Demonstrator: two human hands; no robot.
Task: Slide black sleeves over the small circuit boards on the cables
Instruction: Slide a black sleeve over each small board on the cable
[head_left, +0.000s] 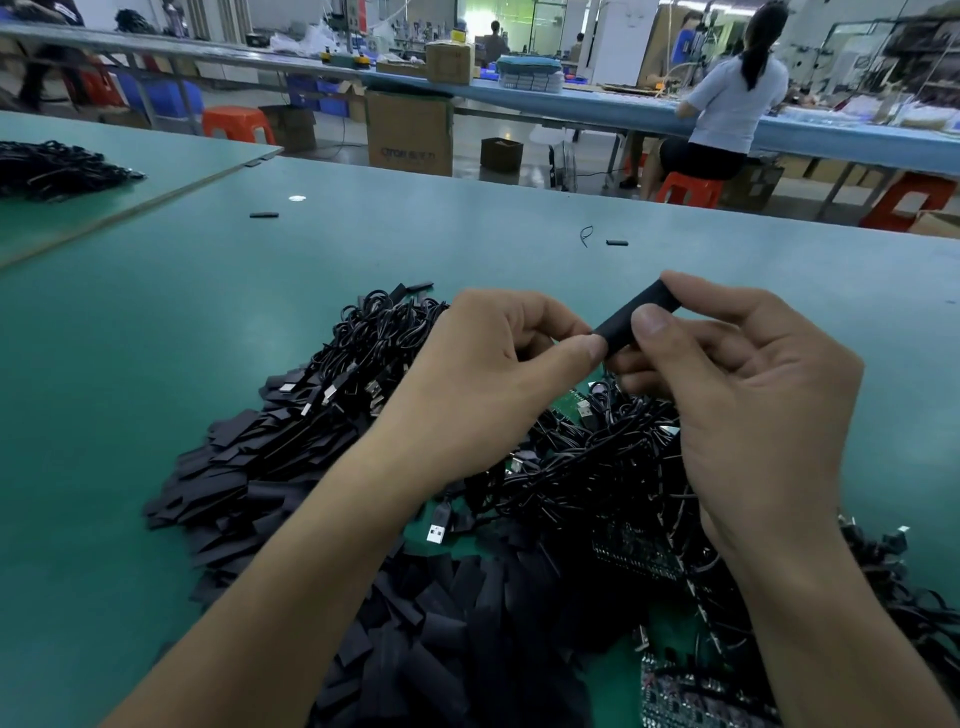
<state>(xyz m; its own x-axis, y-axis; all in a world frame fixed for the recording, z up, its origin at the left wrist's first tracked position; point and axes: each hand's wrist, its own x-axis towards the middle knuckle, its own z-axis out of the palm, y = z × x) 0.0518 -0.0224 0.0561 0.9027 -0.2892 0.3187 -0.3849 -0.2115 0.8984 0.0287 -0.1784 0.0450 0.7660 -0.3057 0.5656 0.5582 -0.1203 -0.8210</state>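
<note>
Head cam: left hand (493, 364) pinches the low end of a sleeve (631, 322) and right hand (737, 384) pinches its upper half, both above the table (156, 364). Fingers cover the low end, so can't tell if a board's inside. Cables (597, 467) and loose sleeves (415, 623) are piled underneath, partly hidden by the arms.

Above the green worktop (156, 322), the right hand (743, 395) pinches a black sleeve (626, 325) between thumb and fingers, and the left hand (498, 374) grips its lower end. Below them lie a heap of loose sleeves (234, 467), tangled black cables (597, 467) with USB plugs and green circuit boards (636, 553).
</note>
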